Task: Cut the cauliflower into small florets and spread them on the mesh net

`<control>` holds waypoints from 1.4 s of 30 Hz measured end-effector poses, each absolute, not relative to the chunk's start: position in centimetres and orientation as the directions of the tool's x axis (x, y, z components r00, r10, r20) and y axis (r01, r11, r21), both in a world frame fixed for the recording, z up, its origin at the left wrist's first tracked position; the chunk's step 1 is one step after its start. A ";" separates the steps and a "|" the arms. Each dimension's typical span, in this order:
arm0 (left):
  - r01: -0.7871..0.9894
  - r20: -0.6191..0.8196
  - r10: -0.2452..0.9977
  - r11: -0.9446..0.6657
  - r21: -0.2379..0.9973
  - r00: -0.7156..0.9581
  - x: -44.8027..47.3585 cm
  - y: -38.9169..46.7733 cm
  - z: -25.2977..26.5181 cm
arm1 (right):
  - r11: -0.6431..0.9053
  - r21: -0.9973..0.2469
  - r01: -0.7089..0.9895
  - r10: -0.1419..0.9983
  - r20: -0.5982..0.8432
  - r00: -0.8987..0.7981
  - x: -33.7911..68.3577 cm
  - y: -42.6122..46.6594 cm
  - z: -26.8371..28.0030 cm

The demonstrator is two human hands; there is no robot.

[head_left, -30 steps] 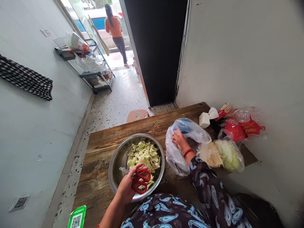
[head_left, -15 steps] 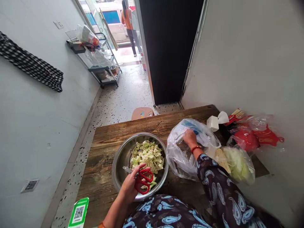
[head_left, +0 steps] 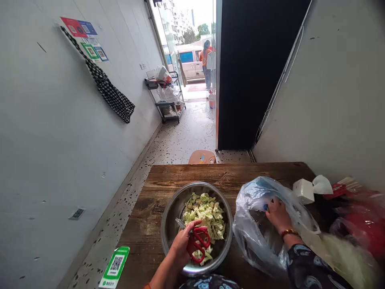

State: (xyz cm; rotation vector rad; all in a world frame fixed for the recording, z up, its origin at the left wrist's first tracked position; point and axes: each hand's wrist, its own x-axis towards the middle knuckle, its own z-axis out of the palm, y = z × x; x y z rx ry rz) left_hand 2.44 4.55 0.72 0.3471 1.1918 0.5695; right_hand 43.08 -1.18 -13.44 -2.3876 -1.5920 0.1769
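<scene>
My left hand (head_left: 183,243) is closed round red-handled scissors (head_left: 199,245), whose blades point up and to the left over a steel bowl (head_left: 167,224). Inside the bowl lie cut cauliflower pieces (head_left: 207,210), pale green and white. My right hand (head_left: 277,214) reaches into the mouth of a clear plastic bag (head_left: 245,208) standing right of the bowl. Its fingers are bent in round a small blue thing (head_left: 266,207), too little of which shows to name.
All this stands on a dark wooden table (head_left: 144,224). At the right are a tissue pack (head_left: 303,191), red plastic-wrapped items (head_left: 363,224) and a blurred bag of pale green vegetable (head_left: 345,257). A green QR card (head_left: 116,267) lies at the left edge. A stool (head_left: 202,156) stands beyond.
The view has tilted up and swung left, so everything sits lower and further right. My right hand stays in the bag, a blue thing now at its fingers. My left hand keeps the scissors.
</scene>
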 end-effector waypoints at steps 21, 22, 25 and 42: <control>-0.322 -0.650 0.704 0.710 0.626 0.288 4.1 3.5 4.6 | 0.087 -0.780 0.620 0.925 0.294 0.240 25.7 -4.4 0.9; -0.331 -0.642 0.704 0.710 0.622 0.304 4.3 3.3 4.7 | 0.153 -0.792 0.591 0.934 0.311 0.174 23.6 -3.9 1.4; -0.367 -0.616 0.721 0.693 0.621 0.318 4.5 2.8 4.7 | 0.345 -0.749 0.566 0.923 0.381 -0.058 18.6 -2.6 1.8; -0.056 -0.512 0.802 0.553 0.832 0.308 -0.9 2.7 -1.7 | 0.101 -0.906 0.410 0.981 0.159 0.110 15.3 -2.1 -4.7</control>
